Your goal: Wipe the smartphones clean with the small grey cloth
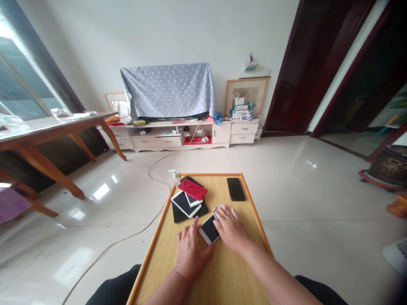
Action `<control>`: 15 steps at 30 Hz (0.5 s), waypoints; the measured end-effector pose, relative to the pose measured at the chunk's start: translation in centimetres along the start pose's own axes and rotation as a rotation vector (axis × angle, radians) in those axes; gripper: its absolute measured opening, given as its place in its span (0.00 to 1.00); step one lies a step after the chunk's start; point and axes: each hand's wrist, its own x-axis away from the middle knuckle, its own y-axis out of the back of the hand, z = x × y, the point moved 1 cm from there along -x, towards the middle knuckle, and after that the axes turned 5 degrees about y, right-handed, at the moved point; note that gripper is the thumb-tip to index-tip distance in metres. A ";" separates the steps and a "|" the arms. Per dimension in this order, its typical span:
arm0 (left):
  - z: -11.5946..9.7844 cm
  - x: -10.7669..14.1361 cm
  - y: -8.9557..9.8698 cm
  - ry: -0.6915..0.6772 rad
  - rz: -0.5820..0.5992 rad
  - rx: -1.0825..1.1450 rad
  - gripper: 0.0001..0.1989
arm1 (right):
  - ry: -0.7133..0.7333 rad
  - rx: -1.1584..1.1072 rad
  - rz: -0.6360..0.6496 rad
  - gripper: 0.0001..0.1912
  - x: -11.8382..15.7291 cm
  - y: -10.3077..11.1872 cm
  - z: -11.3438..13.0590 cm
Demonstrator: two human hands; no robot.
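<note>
A white phone with a dark screen (210,231) lies tilted on the light wooden table (229,271). My left hand (190,250) holds its left and lower edges between thumb and fingers. Over its upper right part lies my right hand (229,225), fingers pressed on a small pale cloth or pad (219,208), mostly hidden beneath them. Left of and beyond my hands is a pile: a red phone (192,189) on top, white phones (185,204) under it, dark tablets (180,215) at the bottom. A black phone (235,189) lies apart at the far right.
A pump bottle (175,177) stands at the table's far left corner. Beyond, a low white cabinet (155,142) carries a cloth-covered screen (168,91). A cable (127,235) runs over the floor at left, near a larger wooden table (63,126).
</note>
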 end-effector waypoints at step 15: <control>0.0 -0.3 -0.4 -0.036 -0.019 -0.049 0.40 | -0.069 0.001 0.001 0.31 0.1 0.2 -0.4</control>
